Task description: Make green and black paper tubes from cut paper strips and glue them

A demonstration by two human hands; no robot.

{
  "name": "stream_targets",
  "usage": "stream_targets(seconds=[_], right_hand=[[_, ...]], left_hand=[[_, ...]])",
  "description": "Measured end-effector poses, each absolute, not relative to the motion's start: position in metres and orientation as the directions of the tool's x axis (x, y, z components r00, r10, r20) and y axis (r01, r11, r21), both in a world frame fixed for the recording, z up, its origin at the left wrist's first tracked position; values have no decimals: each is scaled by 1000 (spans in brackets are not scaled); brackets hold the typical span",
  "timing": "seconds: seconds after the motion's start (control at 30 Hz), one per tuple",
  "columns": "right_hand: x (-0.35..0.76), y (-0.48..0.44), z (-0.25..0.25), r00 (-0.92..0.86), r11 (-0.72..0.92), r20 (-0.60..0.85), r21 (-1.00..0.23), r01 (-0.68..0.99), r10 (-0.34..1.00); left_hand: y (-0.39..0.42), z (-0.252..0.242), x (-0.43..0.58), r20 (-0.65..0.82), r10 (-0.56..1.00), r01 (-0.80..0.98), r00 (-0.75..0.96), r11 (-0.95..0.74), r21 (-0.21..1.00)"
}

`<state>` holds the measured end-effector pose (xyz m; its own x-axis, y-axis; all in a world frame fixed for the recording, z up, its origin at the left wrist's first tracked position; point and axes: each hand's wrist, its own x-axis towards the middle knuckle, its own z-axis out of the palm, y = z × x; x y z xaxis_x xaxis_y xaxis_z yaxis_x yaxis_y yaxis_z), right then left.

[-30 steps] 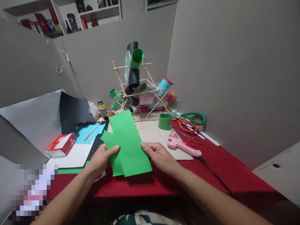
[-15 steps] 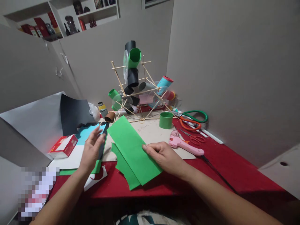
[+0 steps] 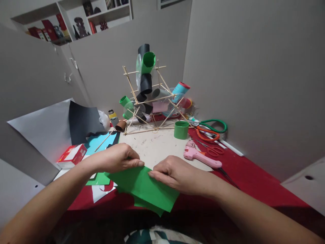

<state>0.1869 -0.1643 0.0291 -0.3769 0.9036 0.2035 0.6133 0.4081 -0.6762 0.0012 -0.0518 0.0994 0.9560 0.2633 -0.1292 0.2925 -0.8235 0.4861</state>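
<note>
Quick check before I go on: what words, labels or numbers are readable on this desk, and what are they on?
Nothing here reads clearly.
On the red and white box: any print is too blurred to read.
On the small jar with a yellow label: too small to read.
On the red boxes up on the shelf: too small to read.
On the green paper, held by the left hand and right hand: no print.

A flat sheet of bright green paper lies tilted at the worktop's near edge, over another green piece.
</note>
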Motion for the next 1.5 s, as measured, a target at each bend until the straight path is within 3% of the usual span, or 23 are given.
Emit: stream_targets(seconds=[0.23, 0.33, 0.5, 0.63, 0.9, 1.3, 1.5], right_hand=[[197, -160, 28, -425, 259, 87, -894, 366, 901], [198, -156, 28, -452, 267, 94, -904, 335, 887], [192, -155, 35, -455, 351, 139, -834, 425, 880], [189, -155, 43, -459, 392, 170, -804, 447, 872], [207, -156, 43, -368, 266, 165, -933, 243, 915], [226, -165, 26, -300, 280, 181, -901, 331, 937], [235, -171, 18, -288, 249, 162, -921, 299, 944]], left_hand=[[-61, 103, 2, -73, 233, 240, 970, -861, 449], [-62, 106, 2, -40, 252, 245, 967, -877, 413], [-60, 113, 5, -137, 192, 230, 972, -900, 370], [-63, 118, 9, -184, 161, 227, 970, -868, 442], [-60, 121, 2, -150, 270, 306, 951, -767, 564], [-31, 107, -23, -222, 318, 383, 922, -665, 641], [-12, 93, -44, -169, 387, 350, 906, -463, 814]])
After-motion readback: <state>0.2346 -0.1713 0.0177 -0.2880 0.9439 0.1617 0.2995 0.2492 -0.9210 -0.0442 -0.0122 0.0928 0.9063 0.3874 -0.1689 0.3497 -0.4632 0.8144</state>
